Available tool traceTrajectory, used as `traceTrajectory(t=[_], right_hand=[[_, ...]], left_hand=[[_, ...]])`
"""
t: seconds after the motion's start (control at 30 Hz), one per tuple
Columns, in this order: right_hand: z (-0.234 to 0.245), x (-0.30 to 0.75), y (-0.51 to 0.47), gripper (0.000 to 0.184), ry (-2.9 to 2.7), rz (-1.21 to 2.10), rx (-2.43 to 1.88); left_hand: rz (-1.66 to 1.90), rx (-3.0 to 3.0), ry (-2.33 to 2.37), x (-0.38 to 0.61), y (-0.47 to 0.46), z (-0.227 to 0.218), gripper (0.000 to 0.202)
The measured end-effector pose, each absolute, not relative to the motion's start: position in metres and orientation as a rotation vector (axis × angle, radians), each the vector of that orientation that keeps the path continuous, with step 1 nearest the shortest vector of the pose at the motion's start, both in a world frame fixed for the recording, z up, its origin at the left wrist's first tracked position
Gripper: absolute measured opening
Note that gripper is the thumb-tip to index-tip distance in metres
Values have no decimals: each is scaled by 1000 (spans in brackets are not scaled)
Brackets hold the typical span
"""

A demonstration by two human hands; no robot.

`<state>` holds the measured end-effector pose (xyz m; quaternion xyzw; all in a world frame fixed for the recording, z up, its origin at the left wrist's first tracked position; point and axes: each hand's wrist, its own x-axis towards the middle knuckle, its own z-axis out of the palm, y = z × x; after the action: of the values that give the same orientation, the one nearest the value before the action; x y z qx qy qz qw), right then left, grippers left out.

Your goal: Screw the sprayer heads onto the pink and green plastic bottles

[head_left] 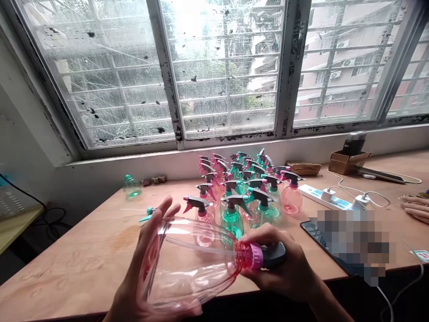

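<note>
A clear pink spray bottle (191, 273) lies sideways between my two hands, close to the camera. My left hand (132, 273) cups its wide base, with the fingers above and the thumb below. At the neck, my right hand (291, 264) is closed around the pink collar and dark sprayer head; its fingertips are partly hidden. A thin dip tube shows inside the bottle. Behind it stand several upright pink and green spray bottles (231, 221) with trigger heads. A loose green sprayer head (149, 214) lies on the table just beyond my left fingers.
A green bottle without a sprayer (132, 188) stands at the table's far left. To the right are a white power strip (325, 197) with plugs, a tablet (331, 250), partly blurred out, and a cardboard box (348, 162). Another person's hand (415, 208) rests at the right edge.
</note>
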<state>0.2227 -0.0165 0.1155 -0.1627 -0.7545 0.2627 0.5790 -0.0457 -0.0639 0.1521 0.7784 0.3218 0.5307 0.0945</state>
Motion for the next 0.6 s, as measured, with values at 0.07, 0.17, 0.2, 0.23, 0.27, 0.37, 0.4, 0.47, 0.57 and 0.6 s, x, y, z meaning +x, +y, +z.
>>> traceTrajectory(t=[0.07,0.17,0.2,0.23,0.27,0.37,0.4,0.47,0.57,0.6], right_hand=[[117,224,-16,40,-1741,630,-379],[119,225,-16,37,-1716,661,-368],[119,226,-17,36,-1714,660,-373],[119,226,-17,36,-1719,651,-384],[119,226,-17,35,-1726,639,-398],[117,224,-17,36,-1746,614,-422],[117,224,-17,36,-1748,615,-421],[117,224,-16,38,-1742,631,-403],[119,224,-16,38,-1708,671,-373],[119,225,-16,37,-1695,681,-369]], left_hand=[[1588,2344,921,-46,-63,152,107],[1598,2343,901,-43,-64,150,96],[1594,2325,917,-42,-64,150,95],[1589,2296,947,-41,-65,149,95],[1584,2263,981,-40,-66,149,98],[1578,2222,1030,-41,-67,148,108],[1571,2233,1027,-42,-66,147,109],[1573,2271,1004,-45,-65,147,109],[1555,2304,962,-48,-65,147,97],[1539,2319,944,-48,-65,147,94]])
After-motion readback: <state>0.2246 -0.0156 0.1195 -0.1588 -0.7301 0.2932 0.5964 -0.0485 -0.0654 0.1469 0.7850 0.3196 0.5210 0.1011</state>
